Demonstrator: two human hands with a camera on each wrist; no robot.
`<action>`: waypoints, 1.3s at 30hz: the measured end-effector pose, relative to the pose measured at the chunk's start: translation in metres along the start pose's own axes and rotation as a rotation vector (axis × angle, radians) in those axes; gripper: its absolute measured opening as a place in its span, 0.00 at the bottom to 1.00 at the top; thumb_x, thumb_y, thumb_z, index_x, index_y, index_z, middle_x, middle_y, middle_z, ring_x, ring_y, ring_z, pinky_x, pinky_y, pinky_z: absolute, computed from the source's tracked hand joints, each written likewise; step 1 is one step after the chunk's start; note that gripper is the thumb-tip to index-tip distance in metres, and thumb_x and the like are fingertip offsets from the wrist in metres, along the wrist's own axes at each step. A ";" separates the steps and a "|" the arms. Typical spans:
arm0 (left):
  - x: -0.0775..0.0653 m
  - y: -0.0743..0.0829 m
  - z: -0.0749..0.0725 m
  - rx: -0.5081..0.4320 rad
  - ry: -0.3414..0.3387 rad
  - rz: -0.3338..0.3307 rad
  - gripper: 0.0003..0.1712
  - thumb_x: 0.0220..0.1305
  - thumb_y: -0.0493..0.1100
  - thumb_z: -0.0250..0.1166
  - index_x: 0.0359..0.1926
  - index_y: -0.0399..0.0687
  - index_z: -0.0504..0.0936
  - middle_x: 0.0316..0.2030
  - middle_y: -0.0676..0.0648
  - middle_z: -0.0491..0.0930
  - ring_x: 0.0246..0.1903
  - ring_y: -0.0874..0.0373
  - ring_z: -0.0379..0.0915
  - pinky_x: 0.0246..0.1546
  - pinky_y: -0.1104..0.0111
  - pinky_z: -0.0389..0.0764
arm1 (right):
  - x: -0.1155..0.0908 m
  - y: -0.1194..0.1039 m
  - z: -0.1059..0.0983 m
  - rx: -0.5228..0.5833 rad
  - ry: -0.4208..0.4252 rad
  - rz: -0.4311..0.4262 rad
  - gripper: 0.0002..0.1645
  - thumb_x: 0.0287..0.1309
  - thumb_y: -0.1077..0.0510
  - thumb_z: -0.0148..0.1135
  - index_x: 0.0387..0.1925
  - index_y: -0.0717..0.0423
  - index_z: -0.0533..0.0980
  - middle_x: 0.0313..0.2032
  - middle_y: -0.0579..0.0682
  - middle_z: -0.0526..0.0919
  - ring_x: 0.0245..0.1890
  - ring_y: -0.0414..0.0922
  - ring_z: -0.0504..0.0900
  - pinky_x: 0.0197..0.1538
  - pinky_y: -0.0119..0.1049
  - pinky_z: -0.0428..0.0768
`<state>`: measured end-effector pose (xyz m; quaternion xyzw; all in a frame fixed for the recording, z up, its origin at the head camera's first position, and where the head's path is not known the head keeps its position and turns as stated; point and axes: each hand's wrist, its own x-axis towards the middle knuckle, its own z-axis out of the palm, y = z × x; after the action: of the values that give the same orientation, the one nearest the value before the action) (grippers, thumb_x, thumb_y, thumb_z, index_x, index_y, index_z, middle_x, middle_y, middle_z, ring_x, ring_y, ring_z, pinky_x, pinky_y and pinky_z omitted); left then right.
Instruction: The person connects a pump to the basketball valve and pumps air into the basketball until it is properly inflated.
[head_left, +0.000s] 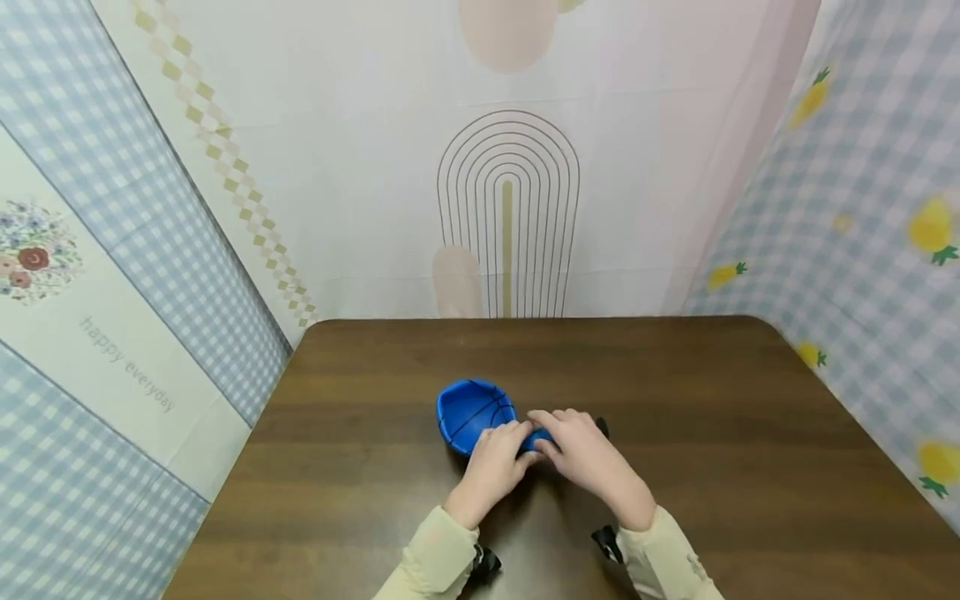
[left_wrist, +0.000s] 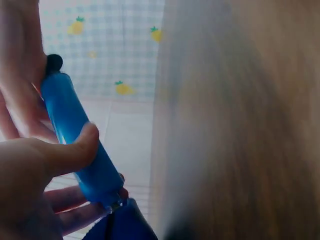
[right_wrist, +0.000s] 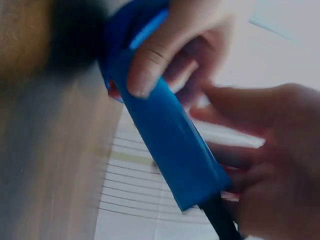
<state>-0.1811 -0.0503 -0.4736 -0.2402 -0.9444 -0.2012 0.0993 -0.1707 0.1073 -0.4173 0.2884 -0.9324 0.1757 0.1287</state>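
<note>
Head view: bright, even light; soft sheen on near part of the table [head_left: 536, 558], shadow beside the blue bowl-like end [head_left: 472, 408]; outer edges look stretched. Left wrist: dim, hazy; blue handle [left_wrist: 65, 110] reads clearer than the smeared tabletop. Right wrist: upper-right background washes out; upper-left dark patch is out of focus.

Lettering [head_left: 126, 364], one item: "happy everyday", grey, lower-case, on white panel [head_left: 135, 325] of blue-checked cloth [head_left: 67, 475], nine o'clock, head view.
</note>
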 end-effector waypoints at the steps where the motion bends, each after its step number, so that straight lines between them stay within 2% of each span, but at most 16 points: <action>1: -0.001 -0.001 0.002 -0.001 0.023 0.002 0.19 0.59 0.54 0.68 0.50 0.53 0.81 0.37 0.51 0.84 0.38 0.55 0.81 0.43 0.60 0.78 | -0.002 0.003 -0.002 0.046 0.048 -0.025 0.16 0.56 0.61 0.68 0.48 0.57 0.80 0.44 0.54 0.83 0.43 0.51 0.80 0.47 0.48 0.78; 3: -0.001 -0.002 0.006 -0.017 0.059 -0.002 0.19 0.56 0.54 0.70 0.48 0.55 0.83 0.34 0.52 0.83 0.35 0.57 0.80 0.38 0.63 0.77 | -0.006 0.009 -0.004 0.104 0.169 -0.059 0.14 0.55 0.63 0.68 0.45 0.56 0.81 0.47 0.55 0.82 0.47 0.52 0.80 0.48 0.50 0.78; 4: -0.002 -0.003 0.006 -0.026 0.073 -0.005 0.19 0.55 0.54 0.71 0.47 0.56 0.84 0.33 0.53 0.83 0.34 0.57 0.79 0.38 0.64 0.76 | -0.007 0.012 -0.005 0.121 0.220 -0.051 0.13 0.55 0.63 0.68 0.43 0.55 0.81 0.48 0.56 0.81 0.48 0.53 0.80 0.49 0.50 0.78; 6: -0.002 -0.004 0.007 -0.036 0.103 -0.012 0.19 0.53 0.53 0.73 0.46 0.56 0.85 0.33 0.53 0.83 0.33 0.58 0.78 0.38 0.64 0.74 | -0.008 0.021 -0.004 0.095 0.272 0.021 0.11 0.56 0.61 0.68 0.43 0.54 0.81 0.48 0.57 0.81 0.48 0.55 0.79 0.50 0.53 0.76; 8: -0.002 -0.005 0.007 -0.025 0.144 -0.020 0.19 0.51 0.52 0.74 0.46 0.56 0.85 0.33 0.53 0.83 0.33 0.58 0.77 0.40 0.64 0.73 | -0.008 0.029 0.000 0.085 0.226 0.156 0.09 0.61 0.56 0.65 0.42 0.54 0.81 0.42 0.56 0.82 0.42 0.53 0.80 0.46 0.52 0.76; 10: -0.003 -0.008 0.006 -0.011 0.192 -0.032 0.20 0.49 0.52 0.75 0.45 0.57 0.86 0.34 0.53 0.83 0.34 0.58 0.77 0.42 0.62 0.72 | -0.007 0.036 0.007 0.108 0.107 0.304 0.12 0.66 0.51 0.59 0.41 0.54 0.80 0.32 0.52 0.80 0.32 0.49 0.79 0.38 0.45 0.75; 12: -0.004 -0.012 0.005 0.000 0.221 -0.054 0.20 0.48 0.52 0.76 0.44 0.57 0.86 0.34 0.53 0.83 0.35 0.57 0.77 0.43 0.61 0.72 | -0.005 0.041 0.016 0.149 0.016 0.410 0.16 0.69 0.47 0.54 0.33 0.53 0.79 0.21 0.47 0.73 0.22 0.44 0.73 0.30 0.38 0.71; 14: -0.004 -0.016 0.003 -0.001 0.215 -0.078 0.19 0.47 0.52 0.77 0.43 0.57 0.86 0.34 0.53 0.83 0.35 0.57 0.77 0.44 0.60 0.72 | -0.003 0.043 0.025 0.223 0.000 0.481 0.21 0.71 0.46 0.51 0.26 0.53 0.77 0.14 0.44 0.64 0.16 0.40 0.63 0.25 0.33 0.63; 15: -0.003 -0.017 0.002 -0.004 0.195 -0.087 0.19 0.48 0.52 0.77 0.43 0.57 0.85 0.35 0.53 0.83 0.36 0.57 0.77 0.45 0.59 0.72 | -0.001 0.043 0.029 0.243 0.022 0.497 0.22 0.71 0.46 0.51 0.23 0.52 0.76 0.13 0.44 0.61 0.15 0.40 0.61 0.24 0.32 0.62; 18: 0.003 -0.017 -0.002 -0.013 0.108 -0.092 0.18 0.51 0.51 0.75 0.43 0.56 0.83 0.36 0.52 0.82 0.37 0.56 0.77 0.48 0.56 0.72 | 0.010 0.044 0.035 0.287 0.129 0.500 0.24 0.71 0.48 0.51 0.19 0.51 0.75 0.12 0.43 0.62 0.15 0.39 0.60 0.24 0.31 0.61; 21: 0.015 -0.014 -0.005 -0.102 0.035 -0.066 0.19 0.55 0.51 0.72 0.46 0.53 0.81 0.37 0.52 0.82 0.37 0.57 0.77 0.47 0.59 0.74 | 0.024 0.044 0.035 0.303 0.212 0.471 0.22 0.71 0.49 0.52 0.21 0.48 0.78 0.15 0.44 0.71 0.17 0.39 0.64 0.27 0.32 0.63; 25: 0.026 -0.010 -0.003 -0.287 -0.066 -0.072 0.18 0.63 0.56 0.65 0.49 0.54 0.77 0.35 0.54 0.80 0.31 0.63 0.72 0.34 0.69 0.72 | 0.031 0.040 0.030 0.349 0.221 0.459 0.21 0.71 0.48 0.52 0.24 0.49 0.80 0.15 0.44 0.74 0.17 0.38 0.65 0.28 0.31 0.64; 28: 0.024 -0.012 0.004 -0.335 -0.125 -0.071 0.16 0.65 0.57 0.62 0.48 0.56 0.75 0.33 0.57 0.76 0.28 0.66 0.68 0.29 0.72 0.67 | 0.025 0.040 0.031 0.369 0.181 0.482 0.20 0.70 0.49 0.53 0.24 0.48 0.80 0.13 0.44 0.68 0.16 0.38 0.63 0.26 0.30 0.62; 31: 0.022 -0.014 0.007 -0.316 -0.128 -0.030 0.15 0.65 0.56 0.62 0.49 0.58 0.76 0.33 0.57 0.77 0.28 0.67 0.67 0.29 0.73 0.66 | 0.020 0.045 0.031 0.331 0.138 0.476 0.17 0.69 0.50 0.55 0.24 0.47 0.80 0.13 0.42 0.67 0.16 0.38 0.62 0.24 0.30 0.61; 35: 0.025 -0.014 0.002 -0.268 -0.100 0.013 0.18 0.65 0.57 0.62 0.52 0.59 0.77 0.39 0.56 0.81 0.31 0.66 0.70 0.32 0.74 0.69 | 0.019 0.052 0.020 0.284 0.101 0.443 0.13 0.67 0.52 0.57 0.27 0.47 0.81 0.17 0.42 0.73 0.17 0.38 0.65 0.21 0.31 0.63; 39: 0.027 -0.018 -0.005 -0.247 -0.112 0.018 0.20 0.65 0.61 0.60 0.53 0.60 0.76 0.41 0.57 0.81 0.31 0.67 0.70 0.33 0.74 0.68 | 0.013 0.063 0.000 0.248 0.155 0.482 0.14 0.68 0.51 0.55 0.30 0.47 0.83 0.21 0.45 0.79 0.19 0.39 0.68 0.24 0.33 0.65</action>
<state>-0.2123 -0.0557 -0.4671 -0.2701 -0.9143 -0.3015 0.0180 -0.2180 0.1496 -0.4285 0.0578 -0.9329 0.3355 0.1177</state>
